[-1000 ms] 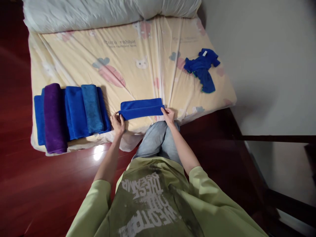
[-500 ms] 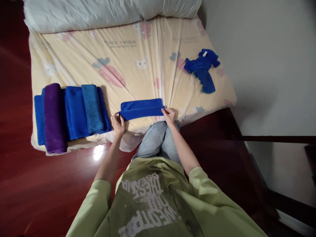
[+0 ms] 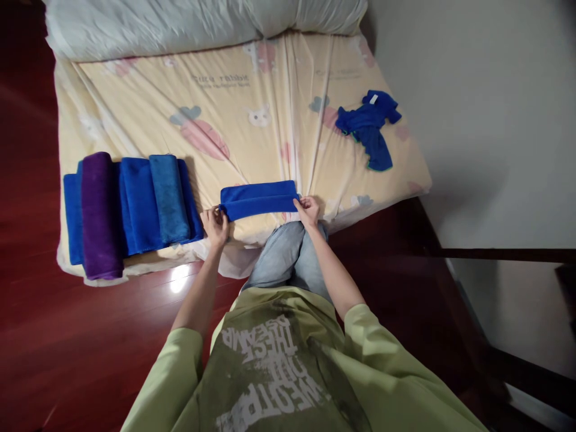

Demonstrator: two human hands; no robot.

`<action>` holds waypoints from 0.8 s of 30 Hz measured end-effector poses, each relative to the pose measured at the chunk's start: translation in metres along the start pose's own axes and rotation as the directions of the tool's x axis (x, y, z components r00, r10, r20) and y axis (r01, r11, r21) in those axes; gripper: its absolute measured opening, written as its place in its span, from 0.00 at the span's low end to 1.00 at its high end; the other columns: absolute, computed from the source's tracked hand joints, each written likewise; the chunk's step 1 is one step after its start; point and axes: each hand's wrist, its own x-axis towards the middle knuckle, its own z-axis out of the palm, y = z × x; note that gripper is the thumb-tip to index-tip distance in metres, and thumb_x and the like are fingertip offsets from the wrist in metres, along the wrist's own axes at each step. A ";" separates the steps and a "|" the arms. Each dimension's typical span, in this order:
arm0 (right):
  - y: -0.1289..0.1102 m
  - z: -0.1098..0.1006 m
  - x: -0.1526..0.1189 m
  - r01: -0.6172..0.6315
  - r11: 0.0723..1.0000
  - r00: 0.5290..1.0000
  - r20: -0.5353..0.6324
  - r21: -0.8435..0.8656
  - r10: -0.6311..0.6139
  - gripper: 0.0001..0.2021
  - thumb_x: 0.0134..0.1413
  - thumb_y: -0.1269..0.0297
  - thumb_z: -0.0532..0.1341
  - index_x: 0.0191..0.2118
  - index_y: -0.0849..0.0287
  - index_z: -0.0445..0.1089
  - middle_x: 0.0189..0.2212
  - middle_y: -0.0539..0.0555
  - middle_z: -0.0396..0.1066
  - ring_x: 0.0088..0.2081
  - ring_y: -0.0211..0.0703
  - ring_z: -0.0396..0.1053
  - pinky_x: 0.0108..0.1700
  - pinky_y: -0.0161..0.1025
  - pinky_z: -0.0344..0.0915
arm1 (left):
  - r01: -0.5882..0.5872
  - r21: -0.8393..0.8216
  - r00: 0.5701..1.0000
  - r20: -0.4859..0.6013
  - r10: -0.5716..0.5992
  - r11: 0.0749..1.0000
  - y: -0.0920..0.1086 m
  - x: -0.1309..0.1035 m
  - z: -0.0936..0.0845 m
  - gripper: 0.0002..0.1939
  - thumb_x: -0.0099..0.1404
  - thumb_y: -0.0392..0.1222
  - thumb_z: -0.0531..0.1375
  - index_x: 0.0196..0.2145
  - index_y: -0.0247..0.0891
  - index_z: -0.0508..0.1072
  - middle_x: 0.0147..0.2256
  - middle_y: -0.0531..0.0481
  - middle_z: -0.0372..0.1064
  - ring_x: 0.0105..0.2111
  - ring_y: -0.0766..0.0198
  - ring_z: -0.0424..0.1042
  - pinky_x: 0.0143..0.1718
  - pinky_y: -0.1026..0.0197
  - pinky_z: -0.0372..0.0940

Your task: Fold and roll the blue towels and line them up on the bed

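Note:
A blue cloth [image 3: 260,200], folded into a long strip, lies on the bed near its front edge. My left hand [image 3: 215,225] pinches its left end, and my right hand [image 3: 308,210] pinches the right end. Left of my left hand sit several folded cloths side by side and overlapping: a purple one [image 3: 103,216], a blue one [image 3: 140,207] and a teal-blue one [image 3: 169,198] among them. Crumpled blue fabric [image 3: 371,129] with a small white tag lies toward the right side of the bed.
The bed [image 3: 148,102] has a pale yellow sheet printed with carrots and rabbits. A rolled light grey quilt [image 3: 180,27] lies along its far edge. A grey wall [image 3: 486,120] rises on the right, and dark red floor [image 3: 148,330] shows below.
The near part of the blue strip has shifted very slightly, with both hands still at its ends. Nothing else has visibly moved.

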 end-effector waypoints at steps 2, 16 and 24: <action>0.001 -0.001 0.000 0.035 0.999 0.999 0.010 -0.014 -0.035 0.14 0.50 0.55 0.70 0.34 0.57 0.67 0.28 0.48 0.67 0.26 0.36 0.61 0.33 0.35 0.64 | -0.037 -0.005 0.999 0.021 0.037 0.999 0.001 0.000 -0.001 0.14 0.71 0.44 0.55 0.49 0.38 0.74 0.46 0.39 0.68 0.50 0.51 0.66 0.56 0.49 0.61; -0.002 0.002 -0.004 0.415 0.906 0.901 0.172 -0.084 -0.397 0.11 0.64 0.66 0.57 0.36 0.55 0.78 0.44 0.59 0.75 0.50 0.50 0.72 0.59 0.48 0.67 | -0.121 0.013 0.977 0.176 0.117 0.993 0.005 0.007 -0.006 0.19 0.72 0.41 0.50 0.51 0.41 0.79 0.52 0.46 0.77 0.54 0.50 0.66 0.59 0.46 0.58; -0.016 -0.027 0.002 0.365 0.929 0.837 0.460 -0.068 -0.295 0.15 0.59 0.63 0.62 0.51 0.54 0.76 0.58 0.57 0.72 0.62 0.50 0.67 0.68 0.50 0.59 | -0.191 0.021 0.950 0.254 0.180 0.981 0.005 0.006 -0.012 0.25 0.63 0.48 0.62 0.57 0.41 0.74 0.59 0.44 0.71 0.57 0.45 0.63 0.61 0.44 0.55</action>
